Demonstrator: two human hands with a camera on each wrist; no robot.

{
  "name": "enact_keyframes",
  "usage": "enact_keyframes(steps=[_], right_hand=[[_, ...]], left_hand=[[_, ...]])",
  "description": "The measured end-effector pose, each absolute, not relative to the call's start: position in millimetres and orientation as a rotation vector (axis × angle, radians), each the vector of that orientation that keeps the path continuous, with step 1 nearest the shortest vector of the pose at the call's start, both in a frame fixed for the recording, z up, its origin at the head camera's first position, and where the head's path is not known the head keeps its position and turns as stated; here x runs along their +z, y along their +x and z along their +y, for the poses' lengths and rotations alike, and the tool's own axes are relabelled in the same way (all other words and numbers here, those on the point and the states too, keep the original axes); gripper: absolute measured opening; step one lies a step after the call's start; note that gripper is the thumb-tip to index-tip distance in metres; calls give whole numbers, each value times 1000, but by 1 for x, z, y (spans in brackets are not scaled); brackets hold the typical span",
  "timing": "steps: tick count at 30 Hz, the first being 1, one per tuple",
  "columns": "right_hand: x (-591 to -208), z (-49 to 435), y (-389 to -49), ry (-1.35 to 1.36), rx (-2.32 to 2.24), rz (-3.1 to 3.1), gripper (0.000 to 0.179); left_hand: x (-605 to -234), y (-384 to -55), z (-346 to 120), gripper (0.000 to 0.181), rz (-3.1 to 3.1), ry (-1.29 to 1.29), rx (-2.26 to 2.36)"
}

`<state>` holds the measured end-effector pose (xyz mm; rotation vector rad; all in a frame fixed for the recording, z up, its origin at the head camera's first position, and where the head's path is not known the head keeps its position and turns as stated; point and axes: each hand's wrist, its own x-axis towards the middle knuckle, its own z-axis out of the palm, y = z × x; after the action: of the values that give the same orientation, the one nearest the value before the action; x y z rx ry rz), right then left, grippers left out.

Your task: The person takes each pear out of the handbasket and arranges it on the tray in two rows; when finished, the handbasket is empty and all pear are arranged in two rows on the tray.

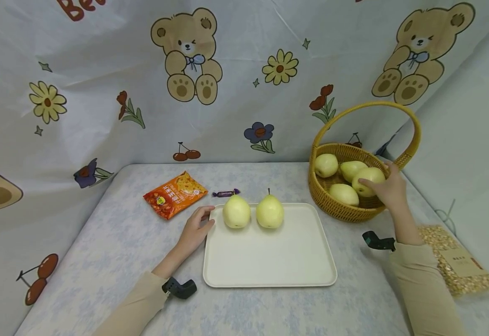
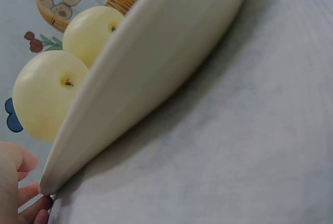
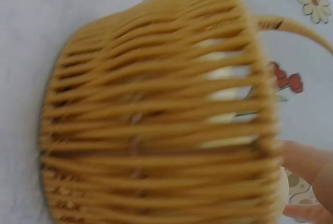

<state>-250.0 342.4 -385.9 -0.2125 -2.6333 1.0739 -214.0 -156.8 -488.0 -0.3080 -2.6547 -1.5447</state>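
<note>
In the head view, my right hand [image 1: 392,190] reaches into the wicker basket [image 1: 326,203] and grips a pale yellow-green pear [image 1: 370,177], thumb and fingers on opposite sides. Several other pears share the basket, one of them a pear [image 1: 326,165] at its left side. My left hand [image 1: 195,229] holds the left rim of the white tray [image 1: 269,266] near its far corner; the left wrist view has fingers above and below the rim. On the tray, two pears [image 1: 236,212] [image 1: 270,212] stand side by side along the far edge. The basket wall [image 3: 156,104] hides most of the gripped pear in the right wrist view.
An orange snack packet [image 1: 175,195] and a purple-wrapped candy [image 1: 226,193] lie beyond the tray. A clear bag of grains [image 1: 458,261] lies by my right forearm. The basket's tall handle [image 1: 368,104] arches above it. A printed cloth [image 1: 236,93] hangs behind the table.
</note>
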Motion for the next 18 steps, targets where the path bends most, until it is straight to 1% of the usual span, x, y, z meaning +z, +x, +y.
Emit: enact_keyframes(steps=[9, 18], right_hand=[[-359, 320, -237, -228, 1143, -2571, 91], [-342, 280, -219, -130, 1303, -2615, 92]], left_hand=[[-490, -215, -157, 37, -2652, -311, -1542], [-490, -215, -157, 37, -2651, -309, -1548]])
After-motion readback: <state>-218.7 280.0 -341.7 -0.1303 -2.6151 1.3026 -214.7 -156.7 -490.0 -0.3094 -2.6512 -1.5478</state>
